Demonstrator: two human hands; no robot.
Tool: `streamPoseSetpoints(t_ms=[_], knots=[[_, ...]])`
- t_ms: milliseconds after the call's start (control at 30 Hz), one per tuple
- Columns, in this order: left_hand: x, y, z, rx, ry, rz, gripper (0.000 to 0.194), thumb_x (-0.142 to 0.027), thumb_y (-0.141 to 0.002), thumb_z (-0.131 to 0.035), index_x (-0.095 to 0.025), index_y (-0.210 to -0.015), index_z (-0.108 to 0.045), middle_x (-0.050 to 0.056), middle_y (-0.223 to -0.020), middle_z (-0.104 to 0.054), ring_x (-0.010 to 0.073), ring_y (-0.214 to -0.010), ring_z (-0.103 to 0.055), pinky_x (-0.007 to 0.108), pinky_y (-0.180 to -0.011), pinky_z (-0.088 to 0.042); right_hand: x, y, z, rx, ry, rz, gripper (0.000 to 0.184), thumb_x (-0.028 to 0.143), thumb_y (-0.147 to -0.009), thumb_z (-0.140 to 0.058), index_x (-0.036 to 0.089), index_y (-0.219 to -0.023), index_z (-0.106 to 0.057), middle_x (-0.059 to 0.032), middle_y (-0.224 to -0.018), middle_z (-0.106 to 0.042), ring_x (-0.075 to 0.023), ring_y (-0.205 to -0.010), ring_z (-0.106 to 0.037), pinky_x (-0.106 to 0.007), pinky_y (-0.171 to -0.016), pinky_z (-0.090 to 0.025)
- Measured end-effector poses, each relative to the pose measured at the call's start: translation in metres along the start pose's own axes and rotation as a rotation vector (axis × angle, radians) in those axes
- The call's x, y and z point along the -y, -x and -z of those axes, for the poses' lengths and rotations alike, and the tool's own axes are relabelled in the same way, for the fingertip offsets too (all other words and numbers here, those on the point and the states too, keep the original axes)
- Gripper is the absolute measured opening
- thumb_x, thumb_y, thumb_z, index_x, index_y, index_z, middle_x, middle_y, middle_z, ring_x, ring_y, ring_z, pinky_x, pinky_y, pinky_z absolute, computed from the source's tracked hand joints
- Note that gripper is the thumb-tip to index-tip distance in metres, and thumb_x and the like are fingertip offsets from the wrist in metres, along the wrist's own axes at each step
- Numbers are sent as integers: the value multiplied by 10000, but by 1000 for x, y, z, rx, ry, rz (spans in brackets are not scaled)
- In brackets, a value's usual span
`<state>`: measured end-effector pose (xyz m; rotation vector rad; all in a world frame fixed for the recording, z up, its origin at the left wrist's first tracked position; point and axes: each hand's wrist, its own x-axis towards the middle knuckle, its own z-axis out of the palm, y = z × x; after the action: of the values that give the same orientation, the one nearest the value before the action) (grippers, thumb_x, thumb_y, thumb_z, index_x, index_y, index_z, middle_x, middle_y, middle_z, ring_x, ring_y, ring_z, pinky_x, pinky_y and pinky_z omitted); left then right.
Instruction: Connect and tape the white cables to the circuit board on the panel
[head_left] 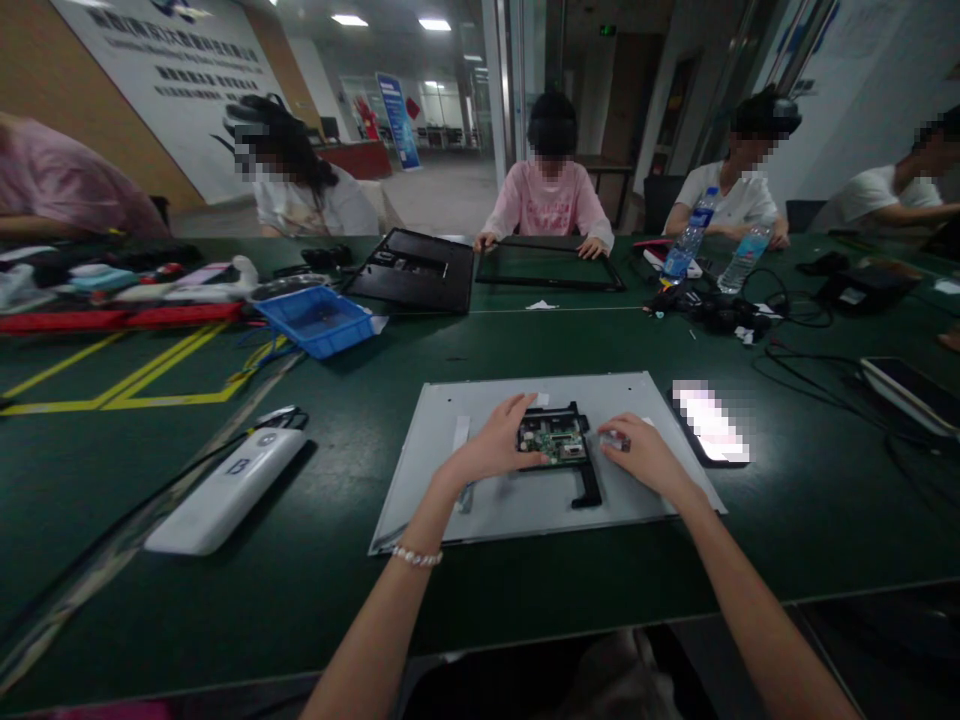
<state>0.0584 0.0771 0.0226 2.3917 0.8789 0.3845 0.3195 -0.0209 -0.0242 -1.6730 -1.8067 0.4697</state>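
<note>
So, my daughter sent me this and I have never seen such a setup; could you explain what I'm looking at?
There is no robot: these are a person's bare hands, and the single picture comes from a camera worn on their head, looking forward and down.

On the green table lies a pale panel. The left hand holds a black frame with a green circuit board, over the panel. The right hand seems to pinch something small, too blurred to name.

A phone lies to the right, a white gadget to the left. Other people sit across the table.
</note>
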Motion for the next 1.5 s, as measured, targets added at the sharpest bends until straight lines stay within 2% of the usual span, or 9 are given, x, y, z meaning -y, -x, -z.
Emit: streamPoseSetpoints(t_ms=[100,267,367,500,700,867,1000,1233,1500], knots=[[7,4,-5,46,88,-13,969,-445,-677,-680,-179,-1432,-134,139,-1472,-213,306,-1342,-244,438,-1109,-223,-3,0,-2,-10,21,-39,208,246,-801,-555,207,-984,-648,-55,-936,-606,-158,-761,-574,-306,-726,-455],[21,1,-11,51,160,3,977,-434,-663,-695,-191,-1430,-141,126,-1454,-243,295,-1318,-289,429,-1103,-235,-3,1,-1,-20,26,-52,185,259,-798,-557,195,-946,-648,-53,-919,-605,-159,-753,-579,-313,-737,-458],[25,1,-13,48,167,31,992,-454,-652,-700,-196,-1430,-141,129,-1459,-227,306,-1312,-291,447,-1094,-244,-1,2,-1,-34,39,-42,187,264,-804,-547,201,-947,-648,-59,-947,-595,-170,-793,-576,-315,-751,-457],[24,2,-14,44,160,34,981,-467,-654,-692,-178,-1425,-159,142,-1457,-226,314,-1315,-284,453,-1092,-241,3,-3,-2,-107,122,-8,186,268,-814,-545,204,-957,-646,-68,-988,-590,-206,-935,-548,-347,-845,-426],[21,1,-15,16,133,9,947,-457,-665,-677,-167,-1416,-178,158,-1437,-264,308,-1315,-290,456,-1091,-242,29,-49,-8,-39,218,147,228,240,-839,-533,191,-1045,-619,-78,-1047,-610,-209,-1013,-525,-350,-918,-383],[26,0,-19,7,110,10,950,-458,-653,-685,-172,-1410,-188,160,-1436,-272,314,-1316,-291,465,-1084,-257,47,-93,-25,114,355,223,237,254,-869,-524,177,-1070,-621,-104,-1063,-625,-210,-1034,-541,-310,-877,-392],[28,0,-21,-6,92,12,954,-464,-647,-693,-166,-1405,-195,160,-1432,-285,304,-1318,-293,448,-1091,-257,52,-109,-33,181,487,278,195,237,-877,-509,168,-970,-666,-105,-978,-650,-215,-955,-580,-279,-793,-407],[28,0,-20,4,83,21,1030,-501,-646,-691,-102,-1419,-141,207,-1447,-246,316,-1334,-265,451,-1100,-234,57,-107,-34,181,533,285,265,205,-904,-436,142,-838,-686,-133,-893,-668,-234,-892,-601,-295,-762,-396],[33,0,-24,-27,94,17,1046,-473,-627,-709,-159,-1431,-119,183,-1460,-245,321,-1339,-256,483,-1091,-236,64,-94,-39,156,446,319,247,211,-914,-428,177,-933,-672,-93,-934,-669,-197,-924,-588,-273,-794,-392]])
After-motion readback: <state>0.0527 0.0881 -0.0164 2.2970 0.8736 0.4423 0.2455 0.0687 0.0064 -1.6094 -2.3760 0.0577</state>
